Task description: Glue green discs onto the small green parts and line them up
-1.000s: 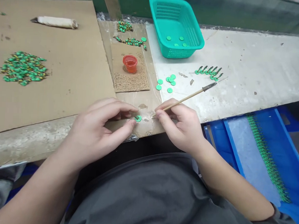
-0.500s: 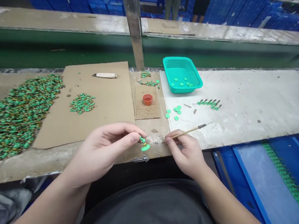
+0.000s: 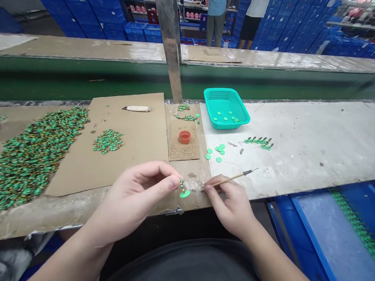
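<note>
Between thumb and fingers, my left hand (image 3: 140, 196) pinches a small green figurine (image 3: 184, 191) whose round green base hangs at the lower end. My right hand (image 3: 231, 203) grips a thin wooden-handled brush (image 3: 231, 179), its dark ferrule and fine tip pointing away to the right. The brush tip is apart from the figurine. Ahead of both hands, a small red cup (image 3: 184, 136) stands on a textured cardboard piece (image 3: 184, 153). Several loose green discs (image 3: 218, 159) lie to its right, and a row of figurines on bases (image 3: 259, 141) stands farther right.
A big heap of green-and-yellow pieces (image 3: 32, 157) covers the left, with a smaller pile (image 3: 108, 141) on cardboard (image 3: 140, 134). A wrapped pointed tool (image 3: 137, 108) lies behind it. A teal basket (image 3: 224, 126) holds several discs. Blue crate (image 3: 311, 231) at right; two people stand beyond the bench.
The view has tilted up, so the bench appears lower and more background shows. My hands keep their grips; the figurine has turned slightly.
</note>
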A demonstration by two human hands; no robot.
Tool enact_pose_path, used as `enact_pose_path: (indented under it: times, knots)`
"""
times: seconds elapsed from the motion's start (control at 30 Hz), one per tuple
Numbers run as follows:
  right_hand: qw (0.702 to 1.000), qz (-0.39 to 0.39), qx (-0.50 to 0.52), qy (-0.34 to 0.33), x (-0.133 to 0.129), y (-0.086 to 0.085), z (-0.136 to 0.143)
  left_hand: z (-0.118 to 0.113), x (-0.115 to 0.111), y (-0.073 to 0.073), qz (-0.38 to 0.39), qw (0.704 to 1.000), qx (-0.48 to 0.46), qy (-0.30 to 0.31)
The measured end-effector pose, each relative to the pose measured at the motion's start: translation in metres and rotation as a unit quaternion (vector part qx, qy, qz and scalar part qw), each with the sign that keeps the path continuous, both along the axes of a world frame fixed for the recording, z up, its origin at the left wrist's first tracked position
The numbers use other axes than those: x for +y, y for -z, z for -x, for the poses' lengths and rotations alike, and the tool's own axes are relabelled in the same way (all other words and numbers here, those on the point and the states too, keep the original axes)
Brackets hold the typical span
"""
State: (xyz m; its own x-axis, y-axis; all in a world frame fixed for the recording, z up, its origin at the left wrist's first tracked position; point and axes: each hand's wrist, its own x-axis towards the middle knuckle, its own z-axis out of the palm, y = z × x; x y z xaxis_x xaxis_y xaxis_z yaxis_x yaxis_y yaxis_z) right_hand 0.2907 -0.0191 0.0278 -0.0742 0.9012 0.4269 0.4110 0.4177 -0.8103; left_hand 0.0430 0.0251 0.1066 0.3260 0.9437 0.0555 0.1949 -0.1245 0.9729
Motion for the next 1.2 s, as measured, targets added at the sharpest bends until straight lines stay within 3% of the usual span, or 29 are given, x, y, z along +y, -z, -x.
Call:
enact_pose_path:
  times: [0.27,0.37,0.43,0.6,0.7,0.8,0.93,1.2]
  knots:
    - [1.0,0.013,0.021,-0.013,0.0,0.001,-0.001,-0.013,0.001,-0.005,-0.025,0.998,0.049,-0.026]
    - [0.999,0.016,0.026,-0.014,0.0,0.001,-0.002,-0.015,0.002,0.001,-0.036,0.996,0.07,-0.03]
    - [0.999,0.023,0.035,-0.014,0.0,0.001,-0.002,-0.017,0.002,0.013,-0.076,0.992,0.093,-0.046]
    - [0.996,0.054,0.071,-0.027,0.004,-0.001,-0.006,-0.02,-0.006,0.058,-0.246,0.955,0.161,-0.045]
    - [0.993,0.075,0.07,-0.057,0.007,-0.006,-0.009,-0.019,-0.013,0.073,-0.3,0.932,0.198,-0.036]
    - [0.99,0.103,0.068,-0.063,0.008,-0.009,-0.012,-0.014,-0.016,0.074,-0.293,0.927,0.23,-0.036]
    - [0.988,0.128,0.049,-0.063,0.008,-0.013,-0.014,-0.005,-0.011,0.069,-0.271,0.925,0.267,0.007]
    - [0.993,0.047,-0.047,-0.101,0.021,-0.012,-0.011,-0.009,-0.001,0.072,-0.277,0.928,0.249,0.028]
